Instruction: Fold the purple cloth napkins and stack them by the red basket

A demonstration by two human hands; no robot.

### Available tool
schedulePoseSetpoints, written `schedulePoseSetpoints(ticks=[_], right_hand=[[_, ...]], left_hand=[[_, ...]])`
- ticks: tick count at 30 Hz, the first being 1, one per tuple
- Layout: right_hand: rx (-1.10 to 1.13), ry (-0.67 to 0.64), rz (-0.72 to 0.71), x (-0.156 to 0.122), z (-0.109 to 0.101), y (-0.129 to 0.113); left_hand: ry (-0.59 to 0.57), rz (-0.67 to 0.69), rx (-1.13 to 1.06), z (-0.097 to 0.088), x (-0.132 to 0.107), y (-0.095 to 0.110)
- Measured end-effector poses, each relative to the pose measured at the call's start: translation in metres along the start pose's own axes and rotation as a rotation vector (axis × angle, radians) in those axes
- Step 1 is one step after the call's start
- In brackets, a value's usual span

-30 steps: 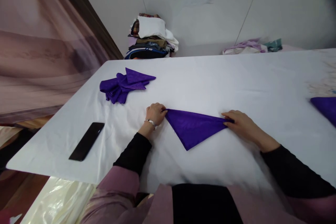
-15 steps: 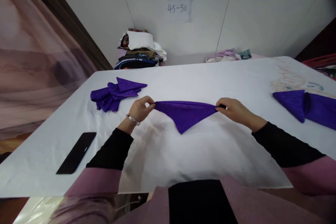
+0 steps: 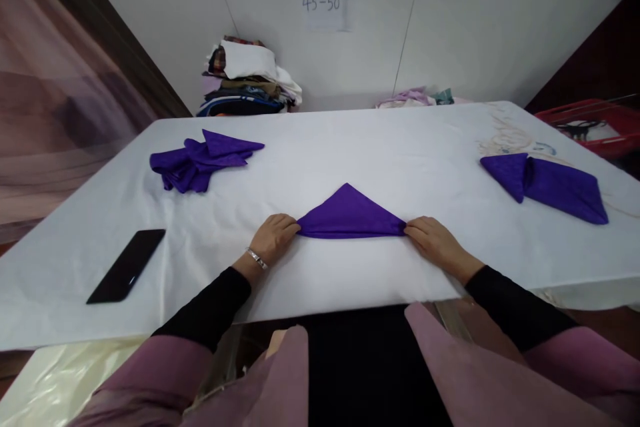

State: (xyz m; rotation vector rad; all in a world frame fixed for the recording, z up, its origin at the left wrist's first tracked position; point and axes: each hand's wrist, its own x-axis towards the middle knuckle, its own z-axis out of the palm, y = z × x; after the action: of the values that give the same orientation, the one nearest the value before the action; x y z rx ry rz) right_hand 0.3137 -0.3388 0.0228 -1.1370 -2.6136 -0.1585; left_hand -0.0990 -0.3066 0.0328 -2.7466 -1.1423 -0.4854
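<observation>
A purple napkin (image 3: 349,215), folded into a triangle, lies flat on the white table (image 3: 380,147) with its tip pointing away from me. My left hand (image 3: 273,237) pinches its left corner, fingers closed on the cloth. My right hand (image 3: 433,244) pinches the right corner the same way. Both hands rest on the table near its front edge.
A heap of purple napkins (image 3: 200,160) lies at the back left. Folded purple napkins (image 3: 545,183) sit at the right. A black phone (image 3: 127,265) lies at the front left. Stacked clothes (image 3: 247,77) stand against the wall. A red crate (image 3: 590,123) is at far right.
The napkin was lifted by its two corners with its tip hanging toward me, then flipped and laid down with the tip pointing away. Both hands kept their corners.
</observation>
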Motion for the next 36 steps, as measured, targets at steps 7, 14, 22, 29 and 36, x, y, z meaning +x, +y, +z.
schedulePoseSetpoints(ticks=[7,14,22,29,36], right_hand=[[0.171,0.018,0.112,0.012,-0.021,-0.014],[0.332,0.092,-0.014,0.058,-0.007,-0.048],[0.281,0.117,0.029,0.071,0.016,-0.054],[0.294,0.141,0.027,0.068,0.027,-0.057],[0.320,0.114,0.003,0.066,0.027,-0.057]], left_hand=[[-0.054,-0.173,-0.019,-0.004,0.000,0.005],[-0.043,-0.301,-0.062,-0.015,0.010,0.030],[-0.018,-0.186,-0.134,0.012,0.048,0.060],[-0.028,-0.142,-0.174,0.025,0.049,0.058],[-0.095,-0.135,-0.185,0.021,0.044,0.060]])
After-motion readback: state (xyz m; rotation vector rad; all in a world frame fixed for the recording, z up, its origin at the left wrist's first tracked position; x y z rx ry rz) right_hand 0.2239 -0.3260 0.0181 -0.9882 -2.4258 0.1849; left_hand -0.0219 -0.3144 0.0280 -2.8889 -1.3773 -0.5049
